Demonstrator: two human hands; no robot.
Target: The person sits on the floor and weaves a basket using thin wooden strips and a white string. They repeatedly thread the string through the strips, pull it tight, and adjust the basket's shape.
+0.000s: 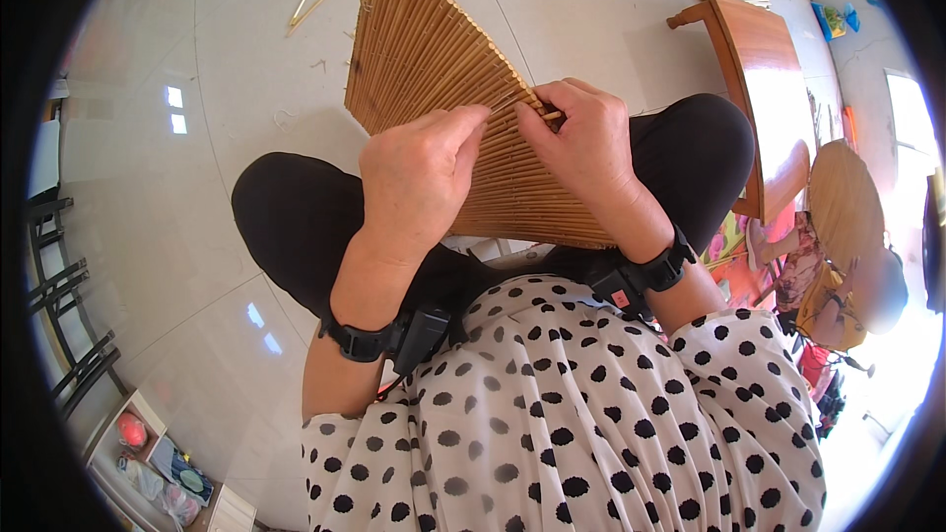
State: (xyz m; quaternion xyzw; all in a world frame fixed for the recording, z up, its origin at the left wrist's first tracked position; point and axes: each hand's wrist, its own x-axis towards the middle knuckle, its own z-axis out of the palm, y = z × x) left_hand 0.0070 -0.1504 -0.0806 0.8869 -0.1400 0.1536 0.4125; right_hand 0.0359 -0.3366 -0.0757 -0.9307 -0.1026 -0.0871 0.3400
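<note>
Slatted mat (pixel 424 49) between the knees (pixel 705 143), both hands at it.
The right hand (pixel 591 133) pinches its edge; the left hand's (pixel 416 172) fingertips press together, on what, I cannot tell. The mat's far tip is cut off. A cabinet (pixel 147 410) holds a red ball (pixel 131 430) and indistinct bags (pixel 166 491).

Slatted mat (pixel 424 49) and spotted shirt (pixel 552 414) partly out of frame, background person's head (pixel 880 291) blurry.

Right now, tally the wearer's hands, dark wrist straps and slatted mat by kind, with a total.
Left hand and right hand: 2
Left wrist strap and right wrist strap: 2
Slatted mat: 1
Total: 5
</note>
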